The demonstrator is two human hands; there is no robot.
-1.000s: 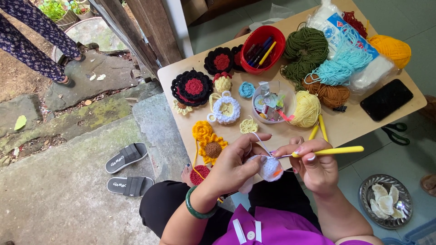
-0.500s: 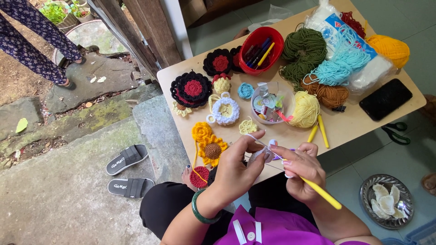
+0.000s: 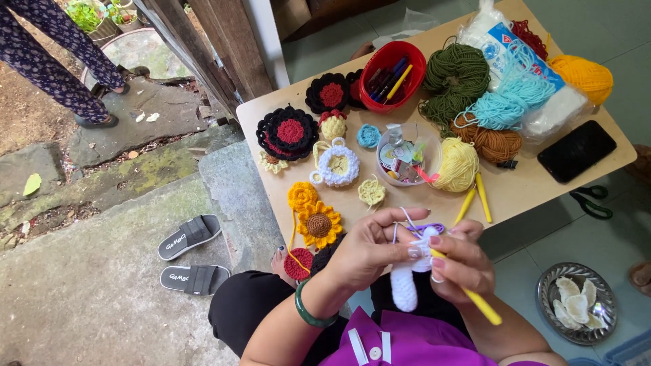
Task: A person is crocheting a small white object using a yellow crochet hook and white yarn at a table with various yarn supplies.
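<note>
We pinch a white crocheted piece [image 3: 407,285] in our left hand [image 3: 369,247], while our right hand [image 3: 461,264] works a yellow crochet hook [image 3: 475,301] into it, just below the tabletop [image 3: 522,193] crowded with yarn.

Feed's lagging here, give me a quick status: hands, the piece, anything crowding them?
Left hand pinching white crochet piece. Right hand gripping yellow crochet hook, tip at the piece. Work held over the lap, apart from the table.

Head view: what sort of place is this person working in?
Likely a home doorway or porch used as a crochet spot. A low wooden table carries yarn skeins such as the dark green one, and finished crocheted flowers like the black-and-red one. Grey slide sandals lie on the concrete step outside.
</note>
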